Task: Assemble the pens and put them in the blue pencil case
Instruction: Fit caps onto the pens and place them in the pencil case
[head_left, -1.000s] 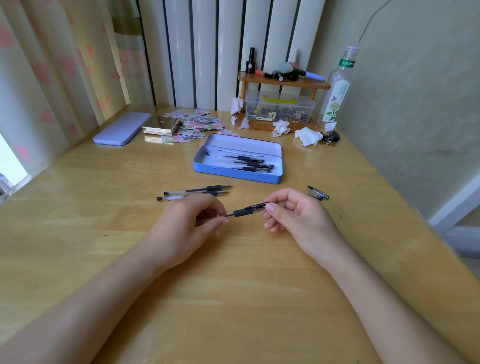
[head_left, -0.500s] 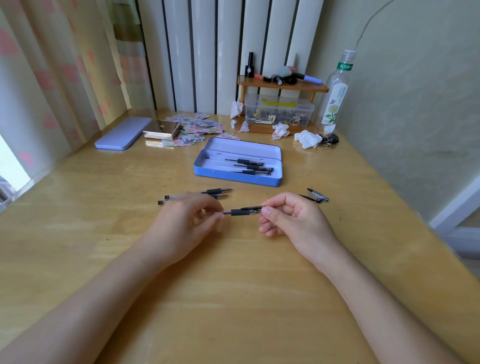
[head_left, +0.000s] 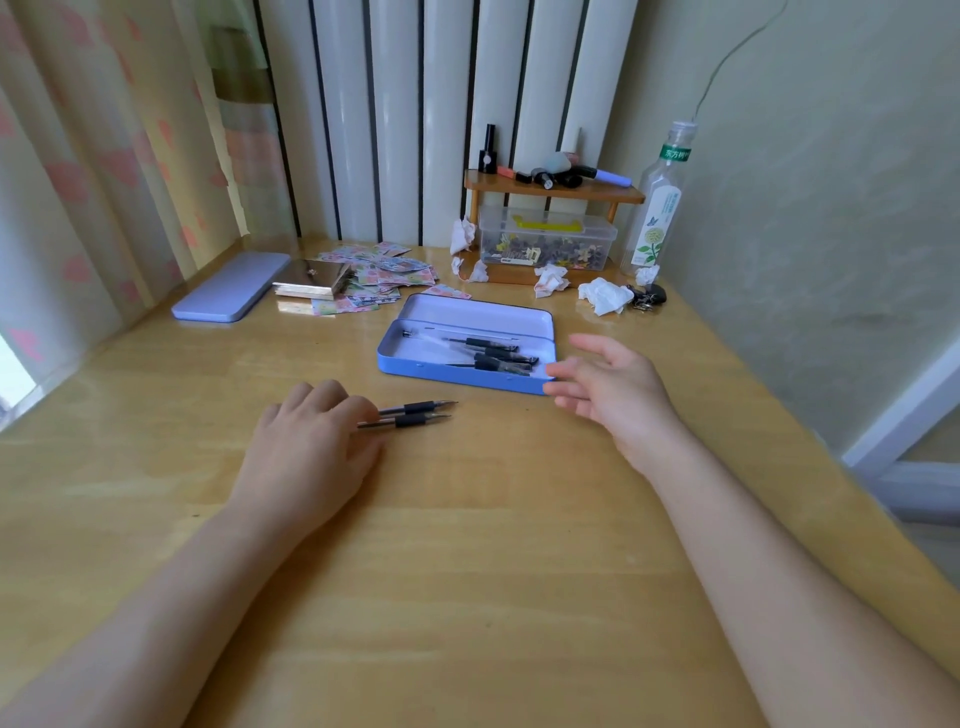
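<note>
So the pen I was holding between both hands half a second ago isn't there anymore, and my right hand (head_left: 610, 387) has gone over to the near right corner of the blue pencil case (head_left: 470, 375). It's open now, fingers spread loose, nothing in it, fingertips right at the case's edge. My left hand (head_left: 311, 447) has dropped flat onto the wooden desk (head_left: 493, 545), palm down, fingers lying over the back ends of the two pens (head_left: 415, 414) that are left out. Can't really tell if I'm gripping them or just resting on top; only their black grips and tips poke out to the right of my fingers, side by side and pointing right.

The case sits open past the pens, lid tipped back, with several pens already inside (head_left: 488, 356), black grips toward the right end.

Further back there's a lilac tin lid (head_left: 231, 293) on the left, a pile of stickers (head_left: 374, 278), some crumpled tissues (head_left: 605, 296), a little wooden shelf (head_left: 553, 192) over a clear plastic box (head_left: 545, 244), and a bottle (head_left: 657, 218)
</note>
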